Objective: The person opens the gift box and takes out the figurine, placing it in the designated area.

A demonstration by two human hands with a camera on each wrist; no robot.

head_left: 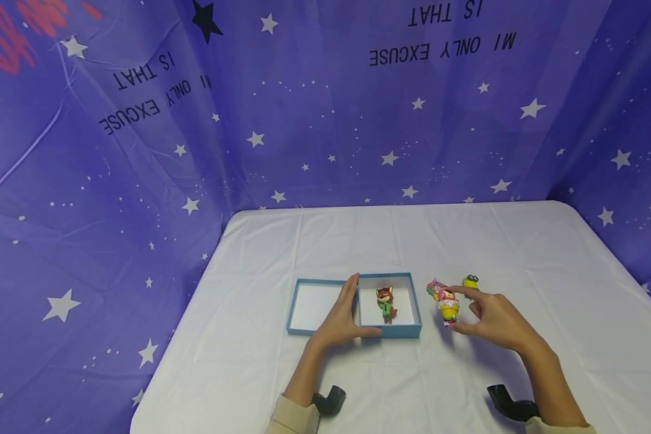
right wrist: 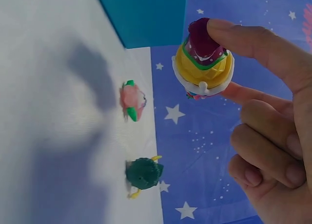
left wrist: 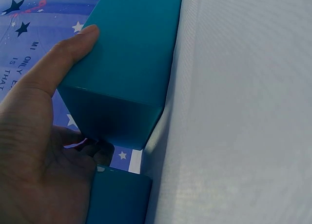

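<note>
My left hand (head_left: 339, 319) grips the blue-green box (head_left: 393, 331) at its left end, thumb along the near wall and fingers toward the far corner. Inside the box lies a fox figurine (head_left: 386, 304) with a green top, face up. My right hand (head_left: 496, 319) pinches a toy figurine (head_left: 448, 307) between thumb and index finger, holding it above the table to the right of the box. This figurine has pink hair, a yellow skirt and a dark red base (right wrist: 202, 38). The other right fingers curl in toward the palm.
The box's shallow lid (head_left: 295, 307), white inside, lies left of the box, partly behind my left hand. Two more figurines stand beyond my right hand: a pink-and-green one (head_left: 433, 287) and a yellow-and-green one (head_left: 471, 281). A white cloth (head_left: 239, 361) covers the table; starry curtains (head_left: 325, 120) surround it.
</note>
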